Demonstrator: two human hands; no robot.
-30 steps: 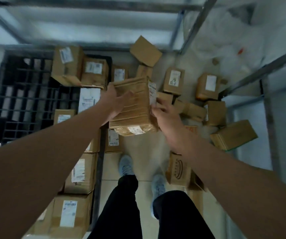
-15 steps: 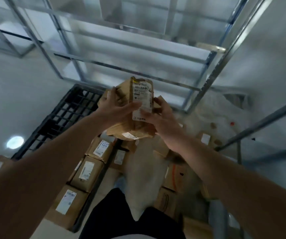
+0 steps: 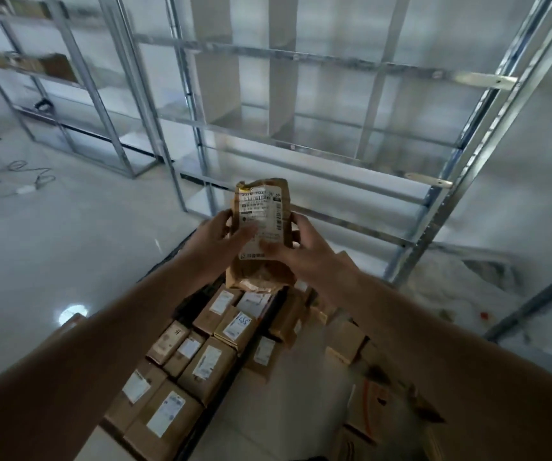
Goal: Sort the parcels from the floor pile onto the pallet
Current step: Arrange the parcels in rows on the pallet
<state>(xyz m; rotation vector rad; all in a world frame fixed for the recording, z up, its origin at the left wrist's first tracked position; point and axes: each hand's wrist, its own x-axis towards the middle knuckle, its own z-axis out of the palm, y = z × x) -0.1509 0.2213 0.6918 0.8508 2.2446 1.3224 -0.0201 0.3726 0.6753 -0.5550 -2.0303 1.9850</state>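
Brown parcel [image 3: 261,234] is held upright in mid-air, label facing the camera, above the pallet [image 3: 188,304]. It is gripped from both sides: left hand [image 3: 221,241] curled round its left edge, right hand [image 3: 301,251] round its right edge, thumbs on the label. Labelled boxes [image 3: 208,361] are packed in rows on the pallet below. Loose boxes [image 3: 346,341] are scattered on the floor to the right. Metal shelving [image 3: 301,128] stands behind.

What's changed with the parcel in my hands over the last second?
The parcel was lifted from over the floor pile up to face level and turned so its shipping label faces you. Both the left hand and the right hand kept their hold on its sides.
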